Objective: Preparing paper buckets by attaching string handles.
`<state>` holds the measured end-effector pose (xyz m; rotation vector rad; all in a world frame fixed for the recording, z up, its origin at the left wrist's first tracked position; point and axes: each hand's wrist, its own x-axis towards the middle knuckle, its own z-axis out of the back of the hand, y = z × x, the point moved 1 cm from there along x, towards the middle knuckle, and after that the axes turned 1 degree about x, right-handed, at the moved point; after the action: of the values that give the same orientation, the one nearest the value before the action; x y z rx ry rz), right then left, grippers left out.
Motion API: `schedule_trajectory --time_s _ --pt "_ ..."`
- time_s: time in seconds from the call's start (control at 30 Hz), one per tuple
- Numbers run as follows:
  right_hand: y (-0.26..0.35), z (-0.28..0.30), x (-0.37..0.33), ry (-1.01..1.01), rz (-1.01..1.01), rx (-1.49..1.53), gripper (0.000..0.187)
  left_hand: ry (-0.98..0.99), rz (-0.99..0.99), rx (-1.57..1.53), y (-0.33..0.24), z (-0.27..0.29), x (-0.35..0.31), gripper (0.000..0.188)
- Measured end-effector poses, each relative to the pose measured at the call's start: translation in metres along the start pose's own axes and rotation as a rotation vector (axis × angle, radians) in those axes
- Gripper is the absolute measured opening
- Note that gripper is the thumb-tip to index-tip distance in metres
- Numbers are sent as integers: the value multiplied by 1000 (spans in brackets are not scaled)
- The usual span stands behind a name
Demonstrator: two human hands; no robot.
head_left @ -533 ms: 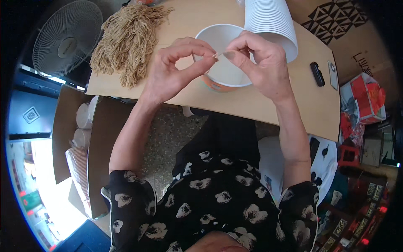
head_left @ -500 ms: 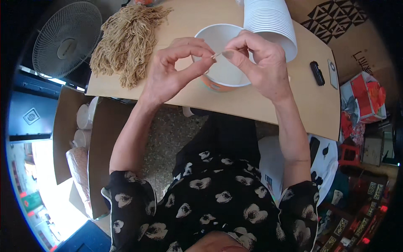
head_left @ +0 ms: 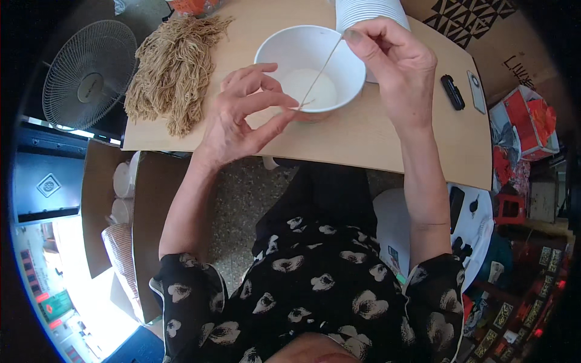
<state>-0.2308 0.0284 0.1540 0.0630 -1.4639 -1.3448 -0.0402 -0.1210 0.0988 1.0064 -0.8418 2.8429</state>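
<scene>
My left hand (head_left: 242,115) and my right hand (head_left: 396,66) pinch the two ends of one thin tan strand (head_left: 321,69), stretched straight over a white bowl (head_left: 308,63). The left hand holds the lower end at the bowl's near rim. Above the bowl's far right rim, the right hand holds the upper end. A pile of tan stringy strands (head_left: 175,66) lies on the wooden table (head_left: 363,136) to the left of the left hand.
A stack of white bowls (head_left: 369,12) stands behind the right hand. A small black object (head_left: 452,92) and a flat grey device (head_left: 476,92) lie at the table's right. An electric fan (head_left: 91,72) stands left; cardboard boxes (head_left: 484,24) far right.
My hands have moved apart: the right hand rose up and right, the left dropped down and left. The strand between them is now drawn out long over the bowl.
</scene>
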Motion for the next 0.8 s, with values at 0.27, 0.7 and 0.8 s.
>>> schedule_trajectory --time_s 0.27,0.7,0.8 --pt "9 -1 -5 5 50 34 13 15 51 123 -11 -10 9 25" --pt "18 31 -8 36 -137 -41 11 8 10 105 2 -10 5 14" --pt "24 73 -28 201 -218 -347 10 -3 -35 219 8 15 7 17"
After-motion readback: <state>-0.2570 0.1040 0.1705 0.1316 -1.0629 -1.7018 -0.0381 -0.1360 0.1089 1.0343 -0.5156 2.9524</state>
